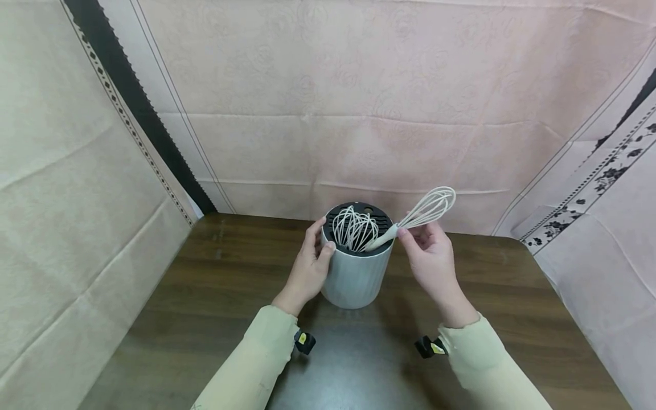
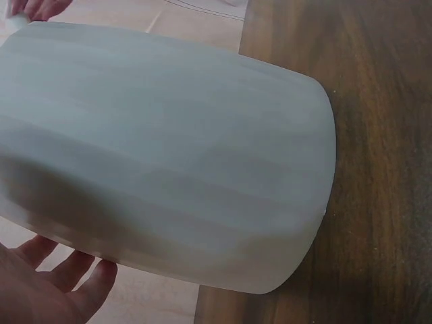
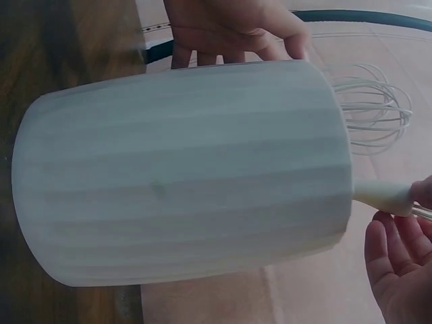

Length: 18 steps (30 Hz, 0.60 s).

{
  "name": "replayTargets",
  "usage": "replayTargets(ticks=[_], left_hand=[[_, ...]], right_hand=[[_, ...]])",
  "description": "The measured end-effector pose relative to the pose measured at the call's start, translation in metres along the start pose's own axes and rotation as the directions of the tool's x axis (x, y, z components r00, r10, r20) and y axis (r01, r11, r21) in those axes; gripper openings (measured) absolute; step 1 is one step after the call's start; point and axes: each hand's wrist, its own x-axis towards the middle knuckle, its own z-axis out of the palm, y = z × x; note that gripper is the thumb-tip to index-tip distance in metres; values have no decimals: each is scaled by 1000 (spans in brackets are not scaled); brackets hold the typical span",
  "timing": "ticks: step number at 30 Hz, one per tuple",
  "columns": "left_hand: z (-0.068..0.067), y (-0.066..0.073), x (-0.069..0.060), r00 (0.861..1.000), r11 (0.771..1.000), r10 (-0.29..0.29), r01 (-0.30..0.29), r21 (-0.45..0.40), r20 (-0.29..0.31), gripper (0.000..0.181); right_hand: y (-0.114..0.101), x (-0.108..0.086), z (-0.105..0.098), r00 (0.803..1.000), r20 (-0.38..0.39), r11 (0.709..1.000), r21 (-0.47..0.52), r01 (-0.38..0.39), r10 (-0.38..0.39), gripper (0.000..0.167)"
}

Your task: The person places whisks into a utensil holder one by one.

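A pale grey-white utensil holder with a black slotted top stands upright on the table. My left hand grips its left side, thumb near the rim and fingers round the far side. One whisk stands in the holder, its wire head above the slots. My right hand pinches a second white whisk where handle meets wires. That whisk leans far to the right, with its handle end at the slotted top. In the right wrist view, its pale handle reaches the holder's rim.
The brown wooden table ends just behind the holder. Light patterned cloth hangs along the back, with more cloth at the left and right sides. Small black devices are worn on both wrists.
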Motion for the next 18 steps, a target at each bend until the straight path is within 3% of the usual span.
replayTargets(ticks=[6,11,18], left_hand=[[0,1,-1,1000,1000,-1,1,4,-5,54],[0,1,0,1000,1000,12,-12,5,-5,54],[0,1,0,1000,1000,-5,5,2,-3,54]], right_hand=[[-20,-3,10,998,59,993,-118,2,5,24],[-24,-4,15,997,78,982,-191,-13,28,23],[4,0,12,992,121,964,-266,-9,43,30]])
